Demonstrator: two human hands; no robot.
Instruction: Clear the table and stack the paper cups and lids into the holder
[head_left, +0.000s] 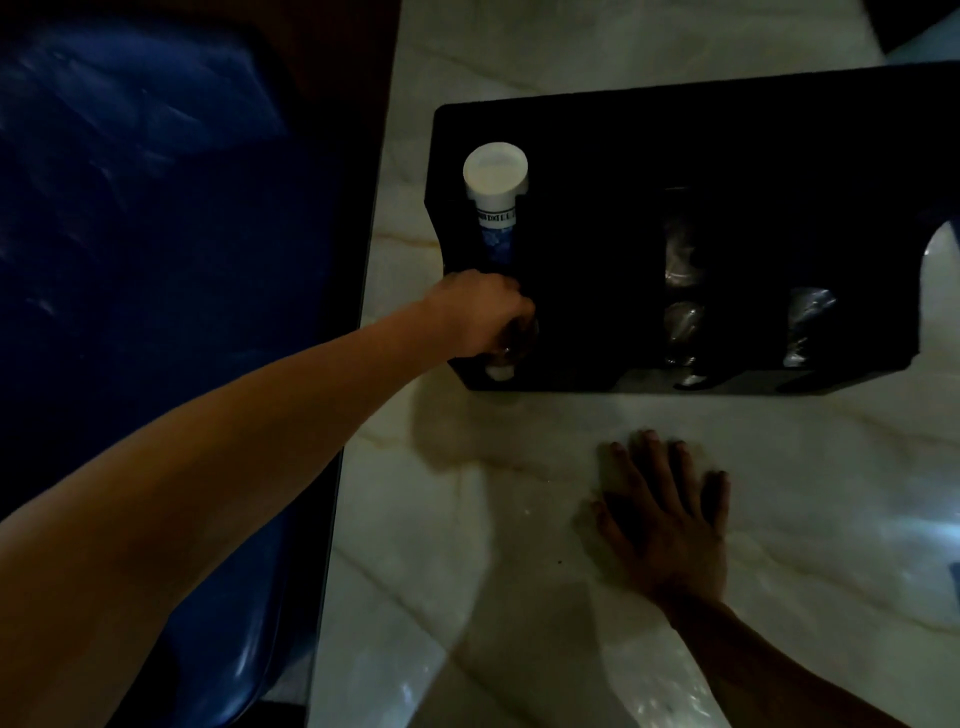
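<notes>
A black holder (597, 156) stands on the white marble table (519, 545). A stack of white paper cups (495, 179) with a blue print rises from its left slot. My left hand (480, 314) reaches into the holder's front left compartment, fingers curled round a dark lid-like object (511, 349); what it is stays hard to tell in the dim light. A small white piece (500, 372) shows just below that hand. Clear plastic lids (683, 291) sit in the middle compartments, and more clear lids (808, 325) to the right. My right hand (667, 514) lies flat on the table, fingers spread.
A blue plastic chair (156, 260) stands left of the table edge. A dark object (914, 26) sits at the far right corner. A small blue item (955, 574) peeks in at the right frame edge.
</notes>
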